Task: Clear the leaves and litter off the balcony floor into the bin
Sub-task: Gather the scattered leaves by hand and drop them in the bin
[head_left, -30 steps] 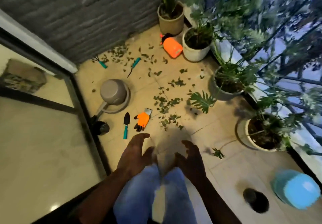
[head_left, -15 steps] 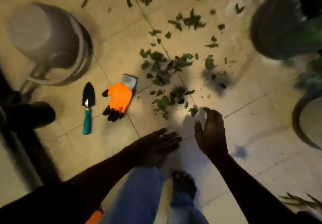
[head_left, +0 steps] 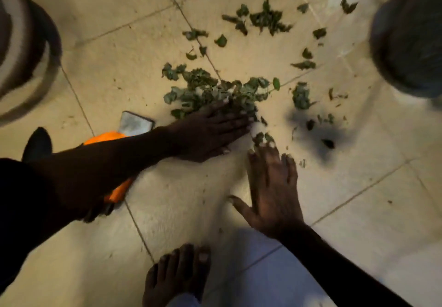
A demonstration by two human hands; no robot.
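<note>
Bare hands reach the leaf pile on a tiled balcony floor (head_left: 167, 211)

The left hand (head_left: 210, 131), short of the litter half a second ago, now lies flat on the near edge of the main heap of leaves (head_left: 210, 87), fingers straight and together. The right hand (head_left: 272, 187), fingers spread and gripping nothing, touches a few stray leaves just beside it. More leaves lie scattered beyond. The left forearm now covers most of the orange glove (head_left: 119, 192). A blurred round grey vessel (head_left: 21, 51) at far left is possibly the bin
</note>
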